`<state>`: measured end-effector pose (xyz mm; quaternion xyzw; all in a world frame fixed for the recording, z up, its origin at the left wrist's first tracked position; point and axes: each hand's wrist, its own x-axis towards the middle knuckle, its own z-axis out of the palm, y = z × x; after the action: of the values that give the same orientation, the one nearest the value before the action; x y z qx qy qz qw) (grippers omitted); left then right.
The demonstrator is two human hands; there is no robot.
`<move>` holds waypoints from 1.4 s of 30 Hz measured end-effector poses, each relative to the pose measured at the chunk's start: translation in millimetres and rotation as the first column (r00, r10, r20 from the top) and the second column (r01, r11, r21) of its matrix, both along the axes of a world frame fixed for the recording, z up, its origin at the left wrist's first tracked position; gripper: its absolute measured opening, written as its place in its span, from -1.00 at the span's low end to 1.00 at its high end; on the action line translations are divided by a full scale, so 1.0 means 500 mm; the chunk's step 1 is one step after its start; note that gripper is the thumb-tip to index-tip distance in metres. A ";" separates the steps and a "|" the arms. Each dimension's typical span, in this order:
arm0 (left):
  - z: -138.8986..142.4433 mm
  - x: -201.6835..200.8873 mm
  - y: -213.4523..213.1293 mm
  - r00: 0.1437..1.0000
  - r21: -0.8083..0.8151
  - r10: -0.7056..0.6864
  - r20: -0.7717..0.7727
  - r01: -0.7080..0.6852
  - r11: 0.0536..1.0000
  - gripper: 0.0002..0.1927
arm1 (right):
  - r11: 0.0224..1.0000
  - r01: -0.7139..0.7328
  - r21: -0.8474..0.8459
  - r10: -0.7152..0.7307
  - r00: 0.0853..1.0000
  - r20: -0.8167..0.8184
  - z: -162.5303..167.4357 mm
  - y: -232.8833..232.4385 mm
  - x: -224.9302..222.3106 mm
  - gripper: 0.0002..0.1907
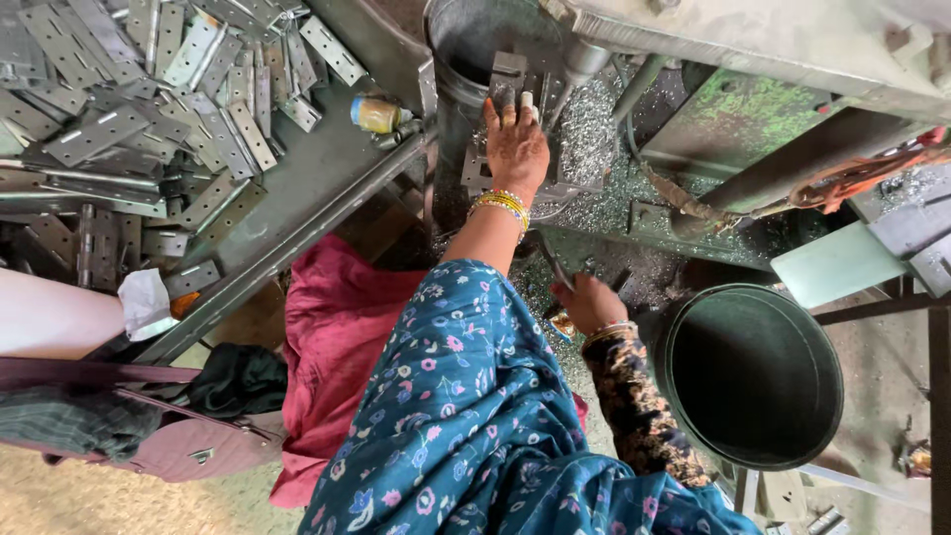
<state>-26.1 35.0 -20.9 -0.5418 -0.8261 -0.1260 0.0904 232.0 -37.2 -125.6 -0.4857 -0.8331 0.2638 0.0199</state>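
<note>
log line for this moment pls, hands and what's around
left hand: on metal block at machine | right hand: low by dark bucket, hold unclear | hinge pile on left table | shavings around block

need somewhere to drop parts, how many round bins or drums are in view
2: a dark round bin on the floor beside the right hand, and a grey metal drum behind the left hand. Others may be hidden.

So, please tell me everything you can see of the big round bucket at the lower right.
The bucket is round, dark green-grey, apparently metal, with a thin rolled rim. It stands upright and open, seen from above, and its dark inside looks empty. It sits low beside the machine, among metal shavings. The right hand is close to its left rim; whether it touches the bucket cannot be told.
</note>
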 end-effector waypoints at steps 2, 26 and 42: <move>-0.003 -0.002 0.003 0.999 -0.008 0.000 0.042 0.001 1.000 -0.51 | 0.999 0.027 0.029 -0.030 0.994 0.103 -0.025 0.008 0.005 -0.46; 0.063 0.028 -0.174 0.915 0.461 -0.397 -0.071 0.383 0.800 -0.75 | 0.839 0.343 0.422 0.040 0.735 -0.677 0.292 -0.069 -0.049 -0.84; 0.003 0.034 -0.146 0.979 0.045 -0.185 0.082 0.182 0.982 -0.78 | 0.968 0.232 0.097 -0.029 0.488 -0.872 0.269 -0.063 -0.041 -0.65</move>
<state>-9.0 -37.8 -19.7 -0.6079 -0.7733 -0.1723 0.0528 211.7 -68.8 9.1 -0.3456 -0.6933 0.3831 0.5031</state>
